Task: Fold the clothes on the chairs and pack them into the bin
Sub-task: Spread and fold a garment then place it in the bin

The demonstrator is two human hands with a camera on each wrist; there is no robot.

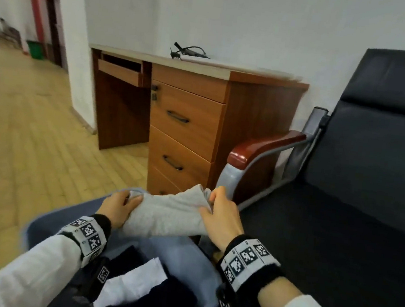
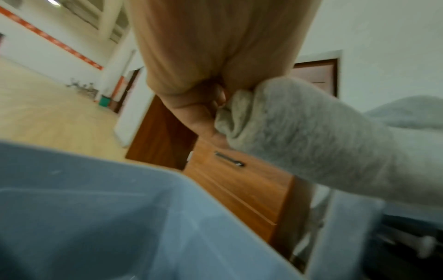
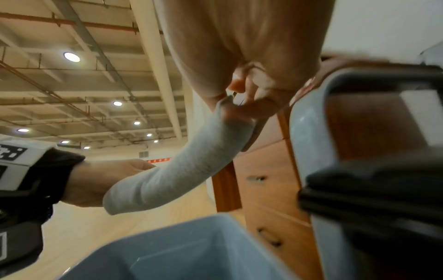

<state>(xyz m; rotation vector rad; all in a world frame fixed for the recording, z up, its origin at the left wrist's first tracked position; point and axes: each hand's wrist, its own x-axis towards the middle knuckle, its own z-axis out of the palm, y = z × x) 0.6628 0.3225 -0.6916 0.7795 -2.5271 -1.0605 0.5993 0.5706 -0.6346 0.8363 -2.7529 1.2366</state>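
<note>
A folded grey knit garment (image 1: 169,212) hangs between my two hands above the blue-grey bin (image 1: 44,221). My left hand (image 1: 118,207) grips its left end, fingers curled round the cloth (image 2: 242,113). At the right end my right hand (image 1: 220,211) pinches the garment (image 3: 182,166) between thumb and fingers. Inside the bin lie folded dark clothes (image 1: 154,297) and a white piece (image 1: 133,282). The black chair (image 1: 340,219) on the right has a bare seat.
A wooden desk with drawers (image 1: 188,116) stands just behind the bin, beside the chair's red-brown armrest (image 1: 262,147). Cables (image 1: 190,51) lie on the desk top. Open parquet floor (image 1: 22,132) stretches to the left.
</note>
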